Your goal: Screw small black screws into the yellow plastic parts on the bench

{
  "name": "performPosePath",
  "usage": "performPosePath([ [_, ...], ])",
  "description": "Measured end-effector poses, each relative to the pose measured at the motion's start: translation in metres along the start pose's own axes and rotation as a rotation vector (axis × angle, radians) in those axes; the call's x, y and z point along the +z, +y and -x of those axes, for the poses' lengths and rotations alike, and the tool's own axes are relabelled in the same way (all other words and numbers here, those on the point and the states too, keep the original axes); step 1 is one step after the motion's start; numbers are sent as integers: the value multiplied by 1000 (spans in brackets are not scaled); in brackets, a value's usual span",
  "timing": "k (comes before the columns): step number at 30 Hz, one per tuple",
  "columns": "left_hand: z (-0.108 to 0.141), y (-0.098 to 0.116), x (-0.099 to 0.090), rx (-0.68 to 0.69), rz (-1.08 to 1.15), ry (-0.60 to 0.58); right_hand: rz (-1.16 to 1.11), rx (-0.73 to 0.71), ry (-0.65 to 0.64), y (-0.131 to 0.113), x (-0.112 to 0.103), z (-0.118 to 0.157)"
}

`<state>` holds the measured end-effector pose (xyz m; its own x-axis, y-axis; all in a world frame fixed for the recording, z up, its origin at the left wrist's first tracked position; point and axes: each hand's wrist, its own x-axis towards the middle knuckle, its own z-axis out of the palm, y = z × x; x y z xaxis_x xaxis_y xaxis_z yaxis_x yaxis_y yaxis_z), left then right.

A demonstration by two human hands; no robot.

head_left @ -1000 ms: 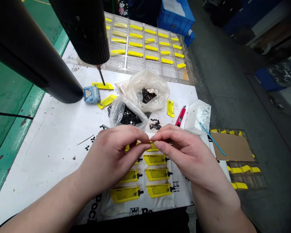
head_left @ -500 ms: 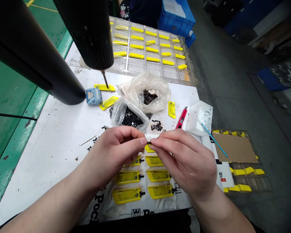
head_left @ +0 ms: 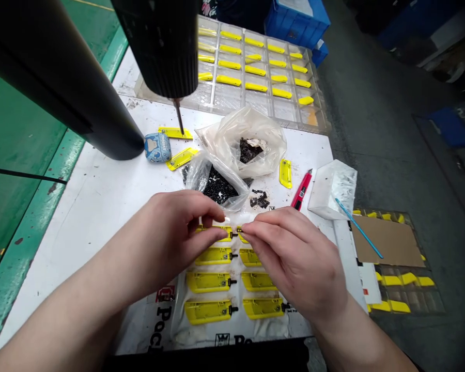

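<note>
Black small part [head_left: 239, 230] is pinched in the right hand [head_left: 298, 253], thumb against forefinger; most of it is covered by the fingertips, so can't tell the exact shape. Left hand [head_left: 170, 232]: thumb and forefinger parted, gap facing the part, nothing visible between them.

Landmark = front clear bag [head_left: 197, 175], full of tiny black pieces. Both hands and the part are on its near side. Also on its near side, under the hands: yellow shells [head_left: 208, 311] in two columns, hollow side up, black clips [head_left: 233, 310] poking out of the right ends where visible. Upper rows partly hidden by fingers.

Just right of the bag: loose pile of black plates [head_left: 259, 200]. Further right of it: red utility knife [head_left: 302, 188], then white angular container [head_left: 329, 191] with a blue rod [head_left: 358, 228] across it.

Directly behind the bag: larger open bag [head_left: 269, 137], dark pieces inside. Left of and behind it: blue pouch-shaped case [head_left: 157, 148]; power screwdriver [head_left: 163, 57] above, bit down. Well behind it: clear compartment tray [head_left: 228, 96] holding yellow pieces.
</note>
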<state>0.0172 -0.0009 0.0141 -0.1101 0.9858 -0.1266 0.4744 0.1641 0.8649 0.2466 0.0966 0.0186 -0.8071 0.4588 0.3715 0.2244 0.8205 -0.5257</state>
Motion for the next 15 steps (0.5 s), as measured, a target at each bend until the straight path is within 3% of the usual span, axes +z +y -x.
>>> performPosePath([
  [3,-3,-8,-3,142,-376,-61,81,48,-115,0,9,1],
  [7,-7,-6,-1,99,-653,-252,156,80,-206,0,18,2],
  [10,-8,-4,1,131,-688,-298,159,79,-221,0,21,2],
  [15,-7,-10,3,186,-688,-261,161,81,-233,1,23,2],
])
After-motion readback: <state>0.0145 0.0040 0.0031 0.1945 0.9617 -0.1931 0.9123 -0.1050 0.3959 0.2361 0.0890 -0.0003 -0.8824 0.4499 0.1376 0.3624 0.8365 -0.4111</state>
